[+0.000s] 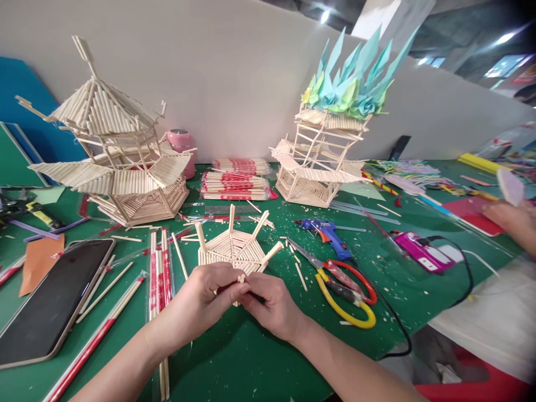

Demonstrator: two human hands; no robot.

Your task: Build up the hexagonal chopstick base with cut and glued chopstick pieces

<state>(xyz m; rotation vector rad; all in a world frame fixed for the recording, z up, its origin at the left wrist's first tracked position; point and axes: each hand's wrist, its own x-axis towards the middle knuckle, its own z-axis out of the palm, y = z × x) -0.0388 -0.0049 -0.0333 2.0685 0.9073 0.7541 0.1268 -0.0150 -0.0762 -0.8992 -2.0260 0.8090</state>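
My left hand [205,298] and my right hand [272,304] meet in front of me, both pinched on a small bundle of short wooden sticks [240,277]. Just beyond them on the green table [234,357] lies a hexagonal stick base [235,248] with posts angling up from its corners. Wrapped chopsticks [161,268] lie left of my left hand.
A tall stick pagoda [117,145] stands back left, another stick tower [318,162] topped with blue-green paper back right. Scissors [343,287], a blue glue gun [329,234], a pink device [421,251], a phone [50,301] and chopstick packs [237,184] surround me. Another person's hand [513,220] is at right.
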